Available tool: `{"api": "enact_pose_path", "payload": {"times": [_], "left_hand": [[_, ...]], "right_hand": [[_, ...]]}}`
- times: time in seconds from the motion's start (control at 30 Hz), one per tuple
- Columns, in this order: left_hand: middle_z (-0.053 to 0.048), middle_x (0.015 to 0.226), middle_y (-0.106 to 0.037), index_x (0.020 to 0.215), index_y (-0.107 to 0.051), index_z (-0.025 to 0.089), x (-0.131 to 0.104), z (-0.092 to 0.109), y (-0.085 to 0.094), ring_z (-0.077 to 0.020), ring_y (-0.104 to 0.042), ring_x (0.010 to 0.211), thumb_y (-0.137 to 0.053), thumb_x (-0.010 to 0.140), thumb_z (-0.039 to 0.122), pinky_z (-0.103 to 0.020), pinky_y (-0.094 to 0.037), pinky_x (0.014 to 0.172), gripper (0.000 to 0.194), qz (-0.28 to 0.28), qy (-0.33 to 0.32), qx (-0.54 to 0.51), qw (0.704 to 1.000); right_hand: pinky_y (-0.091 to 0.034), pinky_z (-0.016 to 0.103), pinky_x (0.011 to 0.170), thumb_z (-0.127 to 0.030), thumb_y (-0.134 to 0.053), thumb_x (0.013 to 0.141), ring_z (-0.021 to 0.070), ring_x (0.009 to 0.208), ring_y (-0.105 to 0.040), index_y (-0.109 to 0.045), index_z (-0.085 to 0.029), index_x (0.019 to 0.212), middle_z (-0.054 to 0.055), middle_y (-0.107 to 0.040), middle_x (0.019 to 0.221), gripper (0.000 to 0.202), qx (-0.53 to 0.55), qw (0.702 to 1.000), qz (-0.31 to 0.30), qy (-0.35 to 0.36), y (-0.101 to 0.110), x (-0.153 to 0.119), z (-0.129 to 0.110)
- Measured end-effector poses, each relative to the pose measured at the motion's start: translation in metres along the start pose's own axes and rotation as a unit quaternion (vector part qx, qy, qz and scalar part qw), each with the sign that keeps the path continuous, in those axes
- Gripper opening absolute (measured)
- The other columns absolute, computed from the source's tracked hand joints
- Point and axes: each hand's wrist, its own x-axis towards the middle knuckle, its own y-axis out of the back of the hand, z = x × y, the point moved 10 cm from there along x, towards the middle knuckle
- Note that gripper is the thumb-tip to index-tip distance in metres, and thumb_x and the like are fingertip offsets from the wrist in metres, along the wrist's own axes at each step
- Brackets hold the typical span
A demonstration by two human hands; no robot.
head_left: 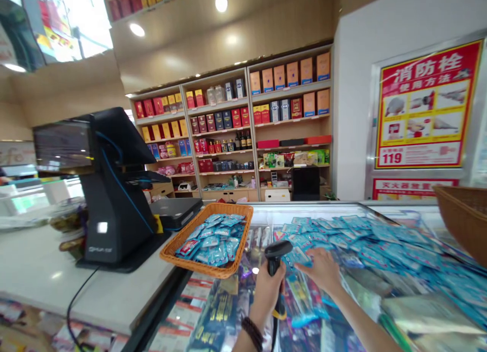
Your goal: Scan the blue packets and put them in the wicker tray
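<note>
My left hand (269, 286), with a dark beaded bracelet at the wrist, grips the handle of a black handheld barcode scanner (278, 249). The scanner's head points up and its cable hangs below. Just right of it, my right hand (323, 271) has its fingers spread over the edge of a heap of small blue packets (353, 235) on the glass counter (262, 316); whether the fingertips touch a packet I cannot tell. To the left, an orange wicker basket (246, 217) holds more blue packets (216, 240), with a reddish one (187, 248) among them.
A black point-of-sale terminal (114, 205) stands on the white countertop (41, 271) at left, its cable trailing down. A dark flat box (177, 210) sits beside it. A brown wicker basket (464, 215) is at far right. Stocked shelves (289, 91) line the back wall.
</note>
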Motion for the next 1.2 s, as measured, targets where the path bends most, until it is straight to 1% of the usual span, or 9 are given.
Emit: {"api": "enact_pose_path", "payload": {"times": [0.1,0.2,0.3,0.4,0.5,0.73,0.93,1.07,1.2], "left_hand": [[0.008,0.051,-0.049,0.084,-0.057,0.021,-0.002,-0.001,0.003,-0.0099,-0.043,0.039,-0.077,0.070,0.075,-0.026,-0.045,0.045,0.059,0.014,0.006,-0.008,1.000],[0.008,0.050,-0.048,0.084,-0.058,0.021,-0.006,0.002,0.001,-0.0103,-0.043,0.040,-0.078,0.071,0.071,-0.026,-0.044,0.044,0.055,0.018,0.005,0.003,1.000],[0.008,0.051,-0.049,0.083,-0.058,0.022,-0.009,0.007,-0.001,-0.0108,-0.044,0.041,-0.078,0.073,0.063,-0.027,-0.046,0.046,0.048,0.017,0.005,0.020,1.000],[0.007,0.051,-0.050,0.081,-0.056,0.022,-0.011,0.011,-0.004,-0.0113,-0.045,0.041,-0.077,0.076,0.058,-0.027,-0.046,0.046,0.042,0.008,-0.003,0.038,0.999],[0.006,0.051,-0.051,0.079,-0.055,0.023,-0.011,0.011,-0.005,-0.0122,-0.047,0.041,-0.077,0.079,0.055,-0.027,-0.046,0.046,0.039,0.001,-0.009,0.052,0.999],[0.007,0.050,-0.050,0.077,-0.053,0.024,-0.011,0.012,-0.005,-0.0116,-0.045,0.041,-0.075,0.081,0.057,-0.026,-0.045,0.045,0.041,0.001,-0.019,0.058,0.998],[0.007,0.051,-0.049,0.079,-0.054,0.024,-0.011,0.012,-0.005,-0.0122,-0.046,0.041,-0.076,0.078,0.063,-0.027,-0.046,0.046,0.045,-0.003,-0.021,0.049,0.999],[0.007,0.051,-0.048,0.079,-0.055,0.023,-0.011,0.011,0.001,-0.0109,-0.044,0.041,-0.076,0.077,0.065,-0.026,-0.044,0.046,0.047,0.016,-0.021,0.031,0.999],[0.008,0.049,-0.047,0.083,-0.057,0.022,-0.008,0.016,0.015,-0.0108,-0.043,0.041,-0.076,0.077,0.066,-0.025,-0.042,0.044,0.048,0.044,-0.029,-0.002,0.999]], "right_hand": [[-0.058,0.049,0.085,-0.060,-0.077,0.065,0.0397,0.098,-0.077,-0.074,-0.027,0.087,0.013,-0.083,0.096,0.040,0.141,0.990,0.006,-0.024,-0.005,0.003,0.001],[-0.060,0.048,0.078,-0.062,-0.070,0.065,0.0360,0.079,-0.078,-0.067,-0.027,0.081,0.009,-0.080,0.073,0.038,0.342,0.937,0.037,-0.065,0.000,0.004,0.016],[-0.063,0.048,0.073,-0.064,-0.072,0.064,0.0348,0.074,-0.078,-0.068,-0.026,0.080,0.010,-0.079,0.071,0.041,0.423,0.896,0.082,-0.109,0.011,0.000,0.032],[-0.064,0.046,0.067,-0.061,-0.075,0.063,0.0327,0.072,-0.078,-0.070,-0.025,0.082,0.009,-0.080,0.073,0.041,0.446,0.880,0.103,-0.130,0.017,-0.005,0.037],[-0.064,0.046,0.067,-0.060,-0.076,0.061,0.0321,0.071,-0.077,-0.070,-0.026,0.080,0.009,-0.080,0.072,0.039,0.452,0.874,0.122,-0.126,0.019,-0.008,0.037],[-0.062,0.050,0.079,-0.059,-0.071,0.063,0.0325,0.077,-0.076,-0.069,-0.026,0.081,0.009,-0.079,0.077,0.038,0.432,0.884,0.138,-0.110,0.019,-0.005,0.041],[-0.061,0.049,0.078,-0.059,-0.070,0.064,0.0321,0.078,-0.075,-0.068,-0.026,0.081,0.009,-0.077,0.077,0.037,0.426,0.888,0.137,-0.106,0.019,-0.005,0.041],[-0.061,0.047,0.075,-0.061,-0.069,0.062,0.0322,0.076,-0.075,-0.067,-0.027,0.080,0.009,-0.078,0.077,0.039,0.421,0.891,0.126,-0.117,0.020,-0.006,0.040],[-0.061,0.046,0.071,-0.062,-0.069,0.057,0.0330,0.071,-0.075,-0.064,-0.028,0.079,0.009,-0.078,0.075,0.040,0.407,0.892,0.123,-0.150,0.020,-0.008,0.045]]}}
